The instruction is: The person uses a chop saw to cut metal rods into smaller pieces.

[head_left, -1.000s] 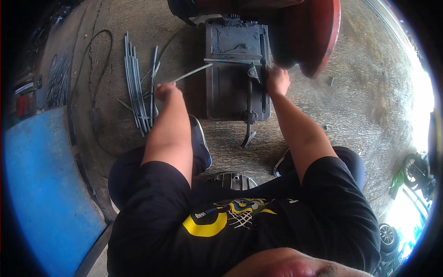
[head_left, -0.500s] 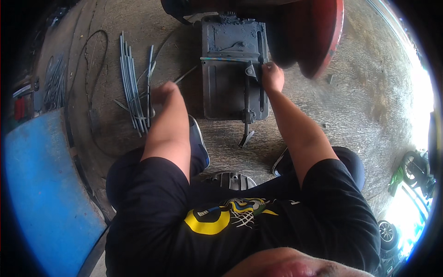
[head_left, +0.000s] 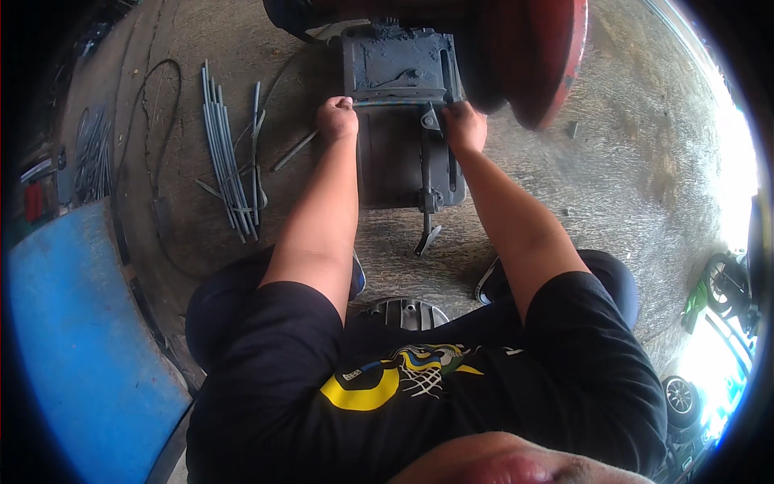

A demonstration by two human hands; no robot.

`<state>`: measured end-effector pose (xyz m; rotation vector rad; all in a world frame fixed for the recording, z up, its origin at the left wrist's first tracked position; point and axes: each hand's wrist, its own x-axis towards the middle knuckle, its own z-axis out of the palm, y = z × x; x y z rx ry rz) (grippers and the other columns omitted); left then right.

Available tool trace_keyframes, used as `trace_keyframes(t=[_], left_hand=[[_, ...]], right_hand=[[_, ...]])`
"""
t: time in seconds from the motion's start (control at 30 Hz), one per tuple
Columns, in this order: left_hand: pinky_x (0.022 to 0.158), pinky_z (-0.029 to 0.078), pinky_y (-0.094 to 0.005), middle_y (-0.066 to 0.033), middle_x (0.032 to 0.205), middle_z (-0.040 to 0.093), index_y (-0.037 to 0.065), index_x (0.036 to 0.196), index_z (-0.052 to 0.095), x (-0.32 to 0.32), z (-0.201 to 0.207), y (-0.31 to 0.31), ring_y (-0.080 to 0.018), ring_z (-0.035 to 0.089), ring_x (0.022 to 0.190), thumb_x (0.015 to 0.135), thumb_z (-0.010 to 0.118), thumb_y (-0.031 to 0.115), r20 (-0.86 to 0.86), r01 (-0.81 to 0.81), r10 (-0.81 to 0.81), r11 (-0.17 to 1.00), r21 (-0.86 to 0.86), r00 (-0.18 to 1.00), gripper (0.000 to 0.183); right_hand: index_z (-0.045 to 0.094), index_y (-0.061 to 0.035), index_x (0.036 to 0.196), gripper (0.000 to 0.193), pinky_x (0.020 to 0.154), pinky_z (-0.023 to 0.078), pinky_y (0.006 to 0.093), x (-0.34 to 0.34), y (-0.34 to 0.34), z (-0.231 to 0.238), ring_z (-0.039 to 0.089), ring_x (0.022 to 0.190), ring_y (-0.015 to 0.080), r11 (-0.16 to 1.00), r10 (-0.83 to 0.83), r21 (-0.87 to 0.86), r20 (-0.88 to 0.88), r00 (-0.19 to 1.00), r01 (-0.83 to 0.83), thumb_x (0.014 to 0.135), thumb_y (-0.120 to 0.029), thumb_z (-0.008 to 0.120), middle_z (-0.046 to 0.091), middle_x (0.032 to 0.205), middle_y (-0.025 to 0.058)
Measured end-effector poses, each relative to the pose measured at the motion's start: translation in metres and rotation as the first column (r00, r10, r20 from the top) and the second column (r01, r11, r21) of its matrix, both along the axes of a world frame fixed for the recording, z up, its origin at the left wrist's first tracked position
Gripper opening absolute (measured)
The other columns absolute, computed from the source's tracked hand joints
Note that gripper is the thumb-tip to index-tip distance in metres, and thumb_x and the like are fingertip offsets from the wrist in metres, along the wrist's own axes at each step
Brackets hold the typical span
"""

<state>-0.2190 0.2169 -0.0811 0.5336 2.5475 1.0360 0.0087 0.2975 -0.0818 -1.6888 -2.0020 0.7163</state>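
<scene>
A thin metal rod (head_left: 395, 102) lies crosswise in the vise of a cut-off saw, whose dark metal base (head_left: 387, 157) rests on the floor ahead of me. My left hand (head_left: 337, 119) is closed around the rod's left end, just past the base's left edge. At the right side of the vise, my right hand (head_left: 465, 127) has its fingers curled in beside the clamp jaw (head_left: 430, 119); what they grip is hidden. The clamp screw's handle (head_left: 429, 240) points toward me. Over the far right hangs the saw's red guard (head_left: 564, 73).
Left of the saw lies a bundle of grey metal rods (head_left: 224, 153), with a short loose rod (head_left: 294, 151) nearer the base. A dark cable (head_left: 173, 89) loops across the floor. A blue panel (head_left: 89, 323) fills the lower left. A ribbed metal part (head_left: 403, 313) sits between my legs.
My left hand has come from beside the rod bundle rightward to the left end of the rod in the vise. My right hand has stayed by the clamp, shifting only slightly.
</scene>
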Motion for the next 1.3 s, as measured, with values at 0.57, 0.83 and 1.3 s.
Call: trace_keyframes(t=[0.57, 0.83, 1.3], left_hand=[[0.075, 0.051, -0.0346, -0.014, 0.087, 0.068, 0.004, 0.092, 0.066, -0.004, -0.012, -0.002, -0.0262, 0.066, 0.081, 0.08, 0.071, 0.02, -0.094, -0.005, 0.009, 0.999, 0.044, 0.996, 0.02], [0.075, 0.05, -0.033, -0.0127, 0.086, 0.069, 0.002, 0.092, 0.067, -0.007, -0.009, -0.013, -0.0232, 0.066, 0.078, 0.085, 0.067, 0.024, 0.004, -0.08, 0.08, 0.996, 0.044, 0.997, 0.023], [0.077, 0.049, -0.0354, -0.015, 0.089, 0.069, 0.005, 0.094, 0.069, -0.002, 0.003, -0.01, -0.0257, 0.066, 0.082, 0.086, 0.065, 0.03, 0.015, -0.061, 0.063, 0.995, -0.077, 0.998, 0.027]], right_hand=[[0.068, -0.0094, 0.095, 0.026, 0.084, 0.046, 0.042, 0.0, 0.002, -0.011, 0.061, 0.093, 0.0354, 0.996, -0.076, -0.048, -0.011, 0.997, 0.075, 0.08, -0.031, 0.063, 0.066, 0.096, 0.0171], [0.064, -0.0045, 0.101, 0.032, 0.084, 0.044, 0.047, 0.027, 0.012, -0.017, 0.058, 0.097, 0.0414, 0.96, -0.255, -0.134, -0.061, 0.965, 0.246, 0.08, -0.028, 0.062, 0.063, 0.097, 0.0228], [0.063, -0.0044, 0.105, 0.035, 0.089, 0.043, 0.0435, 0.03, 0.018, -0.007, 0.057, 0.103, 0.0395, 0.935, -0.301, -0.201, -0.024, 0.953, 0.291, 0.082, -0.03, 0.057, 0.063, 0.103, 0.0224]])
